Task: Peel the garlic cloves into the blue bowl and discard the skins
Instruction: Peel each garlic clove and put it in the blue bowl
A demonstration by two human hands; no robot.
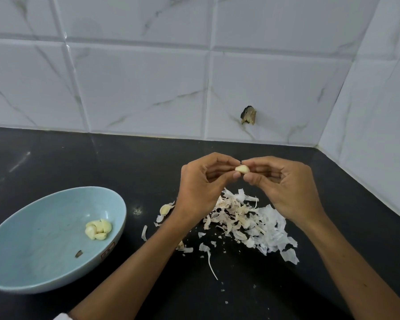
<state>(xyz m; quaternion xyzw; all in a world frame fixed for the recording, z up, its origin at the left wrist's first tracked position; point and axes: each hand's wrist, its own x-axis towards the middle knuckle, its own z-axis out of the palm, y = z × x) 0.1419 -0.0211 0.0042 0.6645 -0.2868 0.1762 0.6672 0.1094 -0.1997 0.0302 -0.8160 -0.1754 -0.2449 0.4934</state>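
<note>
Pale garlic clove (242,169) is pinched between left hand (202,185) and right hand (284,188) above skins (247,218) on the bench (148,162); slipping, it could miss the blue bowl (44,239) at left.

Soft even daylight, faint sheen on dark counter (56,158), wide-angle bowing of tile lines at edges, slight overall softness

Reaching in from the near edge on two bare forearms, converging at mid-scene. Pinching one garlic clove (241,169) between thumb and forefinger tips of left hand (201,188) and right hand (284,188) alike, remaining fingers curled inward.
</note>
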